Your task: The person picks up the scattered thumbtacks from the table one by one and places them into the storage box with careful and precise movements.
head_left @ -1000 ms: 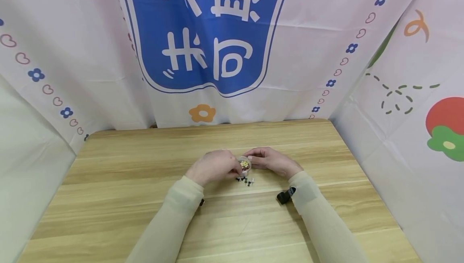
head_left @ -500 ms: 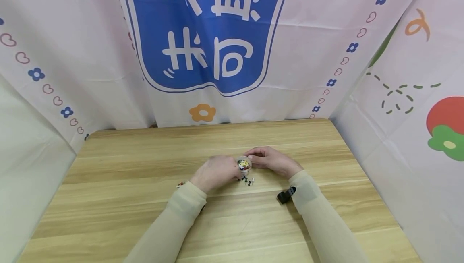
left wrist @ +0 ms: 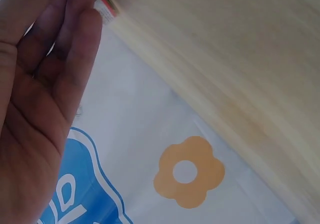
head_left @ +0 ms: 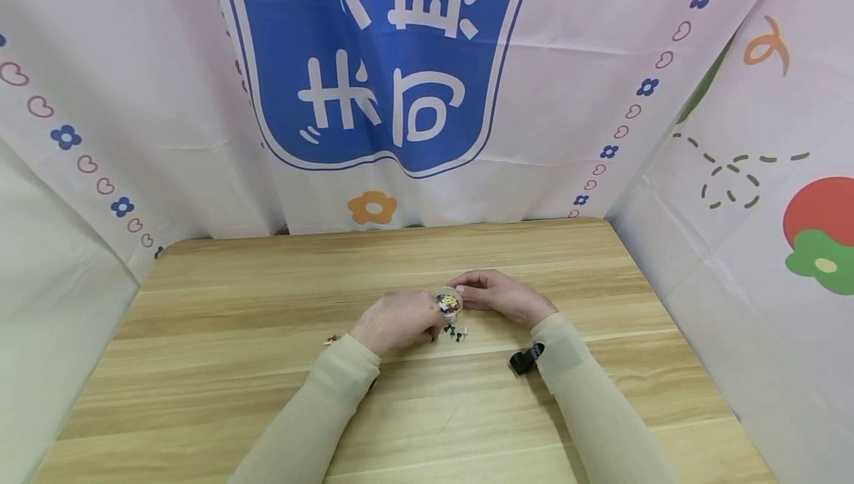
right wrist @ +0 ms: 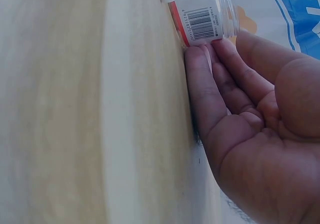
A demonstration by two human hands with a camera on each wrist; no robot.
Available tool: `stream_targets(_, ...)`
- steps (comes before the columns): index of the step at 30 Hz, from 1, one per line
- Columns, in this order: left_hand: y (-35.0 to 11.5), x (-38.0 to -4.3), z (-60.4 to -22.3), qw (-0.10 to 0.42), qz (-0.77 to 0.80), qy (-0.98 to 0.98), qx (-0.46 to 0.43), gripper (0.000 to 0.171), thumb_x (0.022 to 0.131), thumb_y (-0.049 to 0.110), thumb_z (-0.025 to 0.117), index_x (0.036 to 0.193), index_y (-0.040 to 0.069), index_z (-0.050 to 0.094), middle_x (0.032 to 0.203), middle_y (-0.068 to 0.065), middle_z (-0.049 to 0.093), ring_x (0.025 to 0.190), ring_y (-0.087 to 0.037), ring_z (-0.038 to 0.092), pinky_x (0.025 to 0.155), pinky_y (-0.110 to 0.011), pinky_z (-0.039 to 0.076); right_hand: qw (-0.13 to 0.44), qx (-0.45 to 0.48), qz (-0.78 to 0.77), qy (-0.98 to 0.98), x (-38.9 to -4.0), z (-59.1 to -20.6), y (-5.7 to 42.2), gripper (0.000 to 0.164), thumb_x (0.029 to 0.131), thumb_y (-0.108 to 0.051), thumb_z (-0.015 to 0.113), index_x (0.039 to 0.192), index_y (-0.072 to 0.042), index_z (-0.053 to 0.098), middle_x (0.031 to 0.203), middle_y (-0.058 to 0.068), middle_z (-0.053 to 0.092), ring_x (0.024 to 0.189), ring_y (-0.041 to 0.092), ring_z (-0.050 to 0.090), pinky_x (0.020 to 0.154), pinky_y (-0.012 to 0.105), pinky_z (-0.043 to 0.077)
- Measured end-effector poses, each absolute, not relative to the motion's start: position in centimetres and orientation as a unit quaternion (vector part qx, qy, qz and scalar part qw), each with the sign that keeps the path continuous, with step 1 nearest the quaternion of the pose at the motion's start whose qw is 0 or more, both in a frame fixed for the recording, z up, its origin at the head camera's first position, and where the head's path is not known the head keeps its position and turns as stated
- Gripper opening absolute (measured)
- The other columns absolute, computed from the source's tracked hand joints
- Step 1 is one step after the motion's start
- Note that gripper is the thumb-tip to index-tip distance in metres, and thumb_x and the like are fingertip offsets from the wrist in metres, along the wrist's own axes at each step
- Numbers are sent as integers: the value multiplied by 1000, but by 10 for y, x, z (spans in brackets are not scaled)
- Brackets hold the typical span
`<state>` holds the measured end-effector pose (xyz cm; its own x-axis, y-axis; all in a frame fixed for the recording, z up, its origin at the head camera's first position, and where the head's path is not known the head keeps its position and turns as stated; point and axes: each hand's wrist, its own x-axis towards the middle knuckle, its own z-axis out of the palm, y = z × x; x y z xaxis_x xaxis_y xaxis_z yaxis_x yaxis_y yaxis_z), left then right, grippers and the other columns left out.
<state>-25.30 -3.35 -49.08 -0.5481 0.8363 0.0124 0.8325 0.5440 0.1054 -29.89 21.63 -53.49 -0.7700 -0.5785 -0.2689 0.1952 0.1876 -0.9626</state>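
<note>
A small clear jar point(head_left: 449, 302) of multicoloured push pins stands on the wooden table. Its label with a barcode point(right wrist: 200, 23) shows in the right wrist view. My right hand point(head_left: 502, 296) holds the jar from the right, thumb and fingers at its side. Loose push pins point(head_left: 457, 333) lie in front of the jar, dark ones and a white one. On the jar's near left my left hand point(head_left: 400, 319) has bent fingers, low by the table beside these pins. A dark speck shows at its fingertips; whether they pinch a pin is hidden.
A few red and white pins point(head_left: 331, 339) lie left of my left wrist. A black strap-like device point(head_left: 527, 359) sits at the right wrist. Behind the wooden table point(head_left: 267, 269) hangs a printed cloth point(head_left: 534, 136), with more cloth along the right side.
My left hand has drawn back from over the jar's mouth to the near left, down by the loose pins. The red and white pins at left came into sight. The right hand stays still.
</note>
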Motion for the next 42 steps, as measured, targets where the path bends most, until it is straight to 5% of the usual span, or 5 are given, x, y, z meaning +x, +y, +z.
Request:
stream_targets(10, -40, -246, -485, 67, 86, 893, 437, 24, 80, -1, 81, 71, 20, 71, 71, 10, 63, 62, -5, 53, 54, -22, 46, 314, -136, -628, 699, -298, -534, 216, 36, 104, -15, 60, 138, -4, 62, 140, 12, 62, 128, 27, 60, 105, 36, 50)
stream_targets(19, -42, -249, -483, 90, 83, 900, 419, 21, 81, 2, 78, 74, 21, 72, 73, 10, 62, 64, -6, 54, 57, -23, 48, 316, -136, -624, 701, -299, -536, 216, 37, 104, -16, 60, 139, -4, 61, 140, 12, 62, 128, 27, 60, 105, 36, 50)
stream_targets(26, -44, -255, -476, 56, 92, 906, 409, 13, 87, 16, 80, 80, 22, 71, 79, 12, 63, 68, -4, 55, 62, -22, 50, 315, -126, -626, 702, -298, -535, 216, 36, 104, -15, 61, 139, -5, 62, 140, 12, 62, 127, 26, 61, 104, 35, 50)
stream_targets(36, -36, -264, -480, -48, 72, 914, 396, 10, 93, 11, 72, 85, 16, 72, 78, 8, 64, 69, -7, 57, 64, -23, 51, 312, -134, -626, 702, -297, -532, 215, 35, 104, -17, 61, 137, -5, 63, 140, 12, 62, 128, 26, 60, 105, 35, 50)
stream_targets(42, -33, -264, -480, -57, 63, 923, 376, 5, 96, 13, 71, 95, 14, 76, 86, 4, 69, 79, -12, 62, 72, -29, 56, 312, -130, -625, 704, -297, -533, 215, 34, 104, -15, 60, 137, -5, 63, 140, 12, 62, 128, 26, 60, 105, 35, 50)
